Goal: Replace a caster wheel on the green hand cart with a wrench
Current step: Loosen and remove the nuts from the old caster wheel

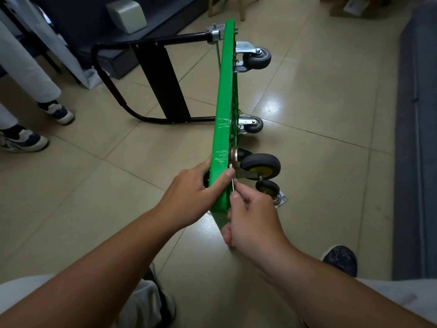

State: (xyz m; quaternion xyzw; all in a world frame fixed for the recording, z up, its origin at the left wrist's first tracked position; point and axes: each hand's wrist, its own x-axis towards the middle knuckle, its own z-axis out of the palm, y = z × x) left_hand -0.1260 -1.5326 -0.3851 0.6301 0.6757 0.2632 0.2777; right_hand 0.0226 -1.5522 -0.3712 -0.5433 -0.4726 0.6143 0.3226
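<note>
The shiny tan tile floor (319,95) holds the green hand cart (223,95). The cart stands on its long side. Its long way runs straight away from the person, and its wheels stick out to the right. Its black handle (160,81) sticks out to the left. A gray couch (416,138) is far right. Another person's shoes (58,112) are at the left.

The left hand (194,185) grips the cart's near top edge. The right hand (253,221) pinches a thin metal tool (233,184) by the near caster (260,165). A loose caster (268,188) lies just beside it.
</note>
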